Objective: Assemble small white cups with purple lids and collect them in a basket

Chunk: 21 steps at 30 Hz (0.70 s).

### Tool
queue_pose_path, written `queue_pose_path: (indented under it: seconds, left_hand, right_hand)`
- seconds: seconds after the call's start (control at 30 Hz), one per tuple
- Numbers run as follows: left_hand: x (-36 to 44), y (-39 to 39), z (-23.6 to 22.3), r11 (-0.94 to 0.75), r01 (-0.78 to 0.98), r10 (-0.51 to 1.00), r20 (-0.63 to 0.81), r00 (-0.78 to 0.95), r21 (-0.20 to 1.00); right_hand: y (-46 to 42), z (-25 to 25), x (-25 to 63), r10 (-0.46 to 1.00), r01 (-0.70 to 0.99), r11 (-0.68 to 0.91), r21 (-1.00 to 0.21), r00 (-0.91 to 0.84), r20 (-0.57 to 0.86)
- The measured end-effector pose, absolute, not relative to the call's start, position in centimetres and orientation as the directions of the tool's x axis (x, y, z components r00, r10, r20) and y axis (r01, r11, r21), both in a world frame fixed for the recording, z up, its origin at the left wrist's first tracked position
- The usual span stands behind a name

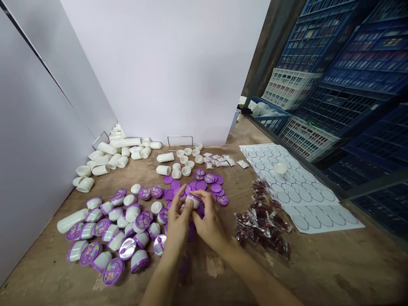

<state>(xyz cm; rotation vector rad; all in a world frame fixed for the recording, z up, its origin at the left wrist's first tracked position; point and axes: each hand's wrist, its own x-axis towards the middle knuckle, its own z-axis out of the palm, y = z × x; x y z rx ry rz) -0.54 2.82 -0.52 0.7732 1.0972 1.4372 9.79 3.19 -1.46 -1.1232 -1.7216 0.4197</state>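
Both my hands meet over the middle of the table around one small white cup [192,201] with a purple rim. My left hand [179,211] grips its left side, thumb and fingers closed on it. From the right, my right hand [205,211] presses on the same cup with its fingers bent over the top. Purple lids [200,185] lie spread just behind and under my hands, some with printed pictures. To the left is a heap of white cups with purple lids [116,240], lying at various angles.
White empty cups [184,159] and stacked cups [108,148] lie at the back. Small white sachets [219,160] and dark red packets [263,225] are to the right. Beyond them, sheets printed with circles [296,187] carry one cup [281,168]. Crates [318,102] stand off the right edge.
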Motion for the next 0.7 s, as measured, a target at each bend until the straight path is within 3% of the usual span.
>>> queue_pose_path:
  seconds: [0.07, 0.13, 0.2, 0.27, 0.37, 0.43, 0.5, 0.57, 0.7]
  left_hand:
    - [-1.9, 2.7, -0.5, 0.056, -0.336, 0.983, -0.111, -0.145, 0.94]
    - [-3.6, 2.3, -0.2, 0.043, -0.27, 0.979, -0.095, -0.182, 0.962]
    - [-5.6, 1.9, 0.1, 0.019, -0.133, 0.961, -0.055, -0.271, 0.991]
    - [-7.7, 1.5, 0.3, -0.024, 0.143, 0.924, 0.077, -0.376, 0.989]
    - [-10.2, 1.2, 0.1, -0.013, 0.635, 0.864, 0.329, -0.382, 0.772]
    - [-10.8, 1.1, -0.3, 0.073, 0.784, 0.848, 0.375, -0.374, 0.617]
    - [-10.4, 1.4, -0.7, 0.114, 0.804, 0.825, 0.395, -0.404, 0.584]
    - [-9.0, 2.1, -0.9, 0.018, 0.73, 0.828, 0.399, -0.393, 0.683]
    - [-5.2, 4.3, -0.7, -0.132, 0.242, 0.906, 0.216, -0.364, 0.961]
  right_hand:
    - [3.8, -0.9, 9.9, 0.882, 0.352, 0.468, -0.811, -0.127, 0.454]
    - [5.5, -0.4, 10.0, 0.888, 0.321, 0.455, -0.831, -0.233, 0.396]
    - [8.4, -0.4, 9.8, 0.892, 0.465, 0.448, -0.763, -0.29, 0.347]
    - [12.1, -1.0, 9.3, 0.926, 0.714, 0.377, -0.59, -0.276, 0.257]
    - [16.7, -2.1, 8.4, 0.963, 0.889, 0.27, -0.369, -0.244, 0.118]
    - [17.8, -2.3, 7.9, 0.962, 0.894, 0.274, -0.355, -0.255, 0.102]
    - [16.7, -1.6, 7.5, 0.958, 0.884, 0.288, -0.368, -0.259, 0.127]
    - [14.2, -0.4, 7.4, 0.934, 0.808, 0.356, -0.47, -0.318, 0.161]
    - [11.1, 1.7, 8.4, 0.78, 0.38, 0.496, -0.781, -0.591, 0.208]
